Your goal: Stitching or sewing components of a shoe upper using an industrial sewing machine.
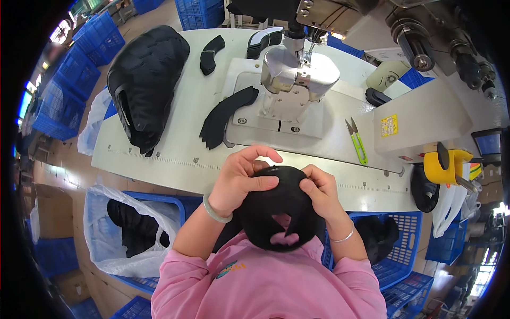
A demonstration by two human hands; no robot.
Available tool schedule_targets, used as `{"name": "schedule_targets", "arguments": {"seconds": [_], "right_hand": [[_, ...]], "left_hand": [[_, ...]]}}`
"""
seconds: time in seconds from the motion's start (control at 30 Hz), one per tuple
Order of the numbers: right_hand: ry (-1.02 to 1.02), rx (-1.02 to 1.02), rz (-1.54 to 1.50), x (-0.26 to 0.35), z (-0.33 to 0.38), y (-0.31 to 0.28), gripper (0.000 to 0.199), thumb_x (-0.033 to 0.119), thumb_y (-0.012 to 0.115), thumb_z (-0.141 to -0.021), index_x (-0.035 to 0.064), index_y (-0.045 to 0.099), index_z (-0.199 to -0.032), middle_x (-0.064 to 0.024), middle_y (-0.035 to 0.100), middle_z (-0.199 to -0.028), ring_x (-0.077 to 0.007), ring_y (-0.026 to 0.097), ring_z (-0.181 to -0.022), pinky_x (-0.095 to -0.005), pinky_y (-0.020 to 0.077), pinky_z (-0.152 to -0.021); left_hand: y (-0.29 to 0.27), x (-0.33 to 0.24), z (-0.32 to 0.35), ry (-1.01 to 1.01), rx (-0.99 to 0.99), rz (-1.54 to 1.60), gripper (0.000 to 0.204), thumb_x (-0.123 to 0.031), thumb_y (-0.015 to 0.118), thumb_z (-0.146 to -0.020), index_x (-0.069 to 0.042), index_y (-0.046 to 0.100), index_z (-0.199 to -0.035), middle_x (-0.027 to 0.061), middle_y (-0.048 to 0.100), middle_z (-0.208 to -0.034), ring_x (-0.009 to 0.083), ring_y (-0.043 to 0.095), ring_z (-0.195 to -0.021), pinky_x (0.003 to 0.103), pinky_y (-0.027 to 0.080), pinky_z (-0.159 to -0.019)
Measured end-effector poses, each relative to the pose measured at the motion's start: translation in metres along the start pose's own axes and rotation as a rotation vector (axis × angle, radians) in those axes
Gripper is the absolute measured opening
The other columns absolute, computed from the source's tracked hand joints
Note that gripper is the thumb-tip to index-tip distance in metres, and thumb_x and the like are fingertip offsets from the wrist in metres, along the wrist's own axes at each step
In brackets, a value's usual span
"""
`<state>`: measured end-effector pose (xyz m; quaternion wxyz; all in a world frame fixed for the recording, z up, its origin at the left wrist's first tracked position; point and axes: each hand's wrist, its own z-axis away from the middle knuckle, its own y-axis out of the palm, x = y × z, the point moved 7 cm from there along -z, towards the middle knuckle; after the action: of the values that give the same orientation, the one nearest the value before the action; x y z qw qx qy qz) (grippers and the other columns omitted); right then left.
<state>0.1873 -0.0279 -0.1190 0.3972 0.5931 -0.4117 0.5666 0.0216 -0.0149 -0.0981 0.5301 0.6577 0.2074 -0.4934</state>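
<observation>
A black, rounded fabric piece (268, 204), which looks like a shoe upper, is held up before my pink-sleeved body, just off the table's near edge. Through a gap low in it, pink shows. My left hand (239, 178) grips its upper left edge, thumb on the face, forefinger arched above the rim. On the upper right edge my right hand (320, 190) pinches the fabric between thumb and bent fingers. Beyond both hands stands a post-bed sewing machine (297, 77), its needle area over the metal post. A fanned stack of black strips (226, 119) lies to its left.
A big heap of black uppers (146, 85) covers the table's left end. Small curved black pieces (211, 55) lie behind. Green-handled thread snips (357, 142) rest on the right. Below the edge stand a bag-lined blue crate (180, 204) and another blue crate (406, 250).
</observation>
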Motion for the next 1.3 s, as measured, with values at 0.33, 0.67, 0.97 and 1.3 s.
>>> {"name": "schedule_targets", "arguments": {"seconds": [0.33,0.67,0.97,1.3], "right_hand": [[0.018,-0.074,-0.085,-0.001,-0.005,-0.016,0.020,0.020,0.061,-0.095,0.0005,0.064,-0.097,0.0033,0.061,-0.081,-0.0030,0.050,-0.073,-0.0188,0.0416,-0.064],[-0.055,-0.688,1.539,0.014,-0.022,-0.126,0.033,0.011,0.066,-0.082,0.0043,0.060,-0.114,-0.0141,0.057,-0.117,-0.0322,0.057,-0.103,-0.0388,0.0519,-0.077],[0.172,-0.627,0.758,0.035,0.016,-0.143,0.021,0.017,0.057,-0.088,-0.0010,0.057,-0.100,-0.0135,0.063,-0.076,-0.0297,0.063,-0.069,-0.0385,0.0506,-0.069],[0.061,-0.436,0.748,0.062,0.067,-0.029,0.027,0.024,0.071,-0.084,0.0036,0.057,-0.094,-0.0099,0.057,-0.068,-0.0276,0.060,-0.059,-0.0362,0.0459,-0.054]], "left_hand": [[0.003,0.024,-0.016,-0.170,0.119,0.357,0.036,0.002,0.064,-0.086,0.000,0.054,-0.120,0.0079,0.069,-0.091,0.0109,0.066,-0.081,0.022,0.052,-0.074],[0.001,0.032,-0.041,-0.562,0.292,-0.288,0.026,-0.018,0.066,-0.091,0.000,0.065,-0.110,0.0026,0.067,-0.101,0.0070,0.061,-0.084,0.024,0.050,-0.076],[0.012,0.051,-0.052,-0.572,0.287,0.064,0.014,-0.014,0.063,-0.092,-0.005,0.056,-0.100,0.0022,0.064,-0.092,0.0082,0.061,-0.080,0.025,0.051,-0.073],[0.009,0.045,-0.040,-0.477,0.353,0.147,0.018,-0.014,0.066,-0.083,-0.009,0.048,-0.085,-0.0013,0.056,-0.083,0.0061,0.052,-0.075,0.022,0.046,-0.067]]}}
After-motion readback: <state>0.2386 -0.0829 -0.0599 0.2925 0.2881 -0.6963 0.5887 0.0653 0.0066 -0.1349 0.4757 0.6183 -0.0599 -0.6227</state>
